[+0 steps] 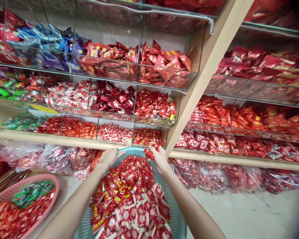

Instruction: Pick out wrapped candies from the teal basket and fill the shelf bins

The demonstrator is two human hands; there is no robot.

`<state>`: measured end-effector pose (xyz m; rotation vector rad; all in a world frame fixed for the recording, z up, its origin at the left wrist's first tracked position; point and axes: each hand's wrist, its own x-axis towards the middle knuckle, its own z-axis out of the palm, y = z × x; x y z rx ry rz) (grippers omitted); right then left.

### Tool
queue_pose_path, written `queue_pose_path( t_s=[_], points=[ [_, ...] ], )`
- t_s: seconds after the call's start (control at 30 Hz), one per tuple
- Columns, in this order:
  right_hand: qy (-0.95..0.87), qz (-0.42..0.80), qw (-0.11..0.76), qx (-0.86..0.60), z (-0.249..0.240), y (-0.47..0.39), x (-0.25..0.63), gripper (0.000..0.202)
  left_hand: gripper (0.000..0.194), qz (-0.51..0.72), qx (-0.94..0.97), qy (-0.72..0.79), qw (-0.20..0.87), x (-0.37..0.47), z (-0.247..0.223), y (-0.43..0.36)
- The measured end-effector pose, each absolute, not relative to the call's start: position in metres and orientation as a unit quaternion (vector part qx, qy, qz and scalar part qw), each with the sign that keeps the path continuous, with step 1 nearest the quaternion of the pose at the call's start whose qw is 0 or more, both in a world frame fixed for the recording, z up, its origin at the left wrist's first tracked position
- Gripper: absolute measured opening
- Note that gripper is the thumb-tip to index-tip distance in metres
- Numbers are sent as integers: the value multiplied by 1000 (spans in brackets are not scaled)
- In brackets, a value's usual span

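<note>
A teal basket (179, 212) stands low in the middle, heaped with red-wrapped candies (129, 189), some with white ends and some with yellow print. At the basket's far left rim is my left hand (109, 157), its thumb along the rim and its other fingers mostly hidden. Above the far right rim, my right hand (160, 158) pinches a few red packets (149, 153) just in front of the lowest shelf. Right behind them lies a shelf compartment of small red packets (147, 136).
Clear-fronted shelves of wrapped candies rise ahead, split by a slanting wooden post (204, 83). A pink basket (55, 189) of red and green candies sits at lower left. Plastic bags of candies (211, 176) lie under the wooden ledge (229, 159).
</note>
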<state>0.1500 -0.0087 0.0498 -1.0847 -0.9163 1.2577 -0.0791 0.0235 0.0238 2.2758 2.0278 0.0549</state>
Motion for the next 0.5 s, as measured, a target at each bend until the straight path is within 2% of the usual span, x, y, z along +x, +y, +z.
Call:
queue_pose_path(
  t_s=[0.23, 0.4, 0.5],
  points=[
    [-474, 502, 536, -486, 39, -9, 153, 31, 63, 35, 771, 630, 85, -77, 23, 14],
    [-633, 302, 523, -484, 18, -4, 139, 14, 64, 40, 747, 661, 68, -76, 21, 5],
    [-696, 235, 480, -480, 11, -3, 130, 14, 66, 28, 730, 680, 62, -74, 20, 4]
  ],
)
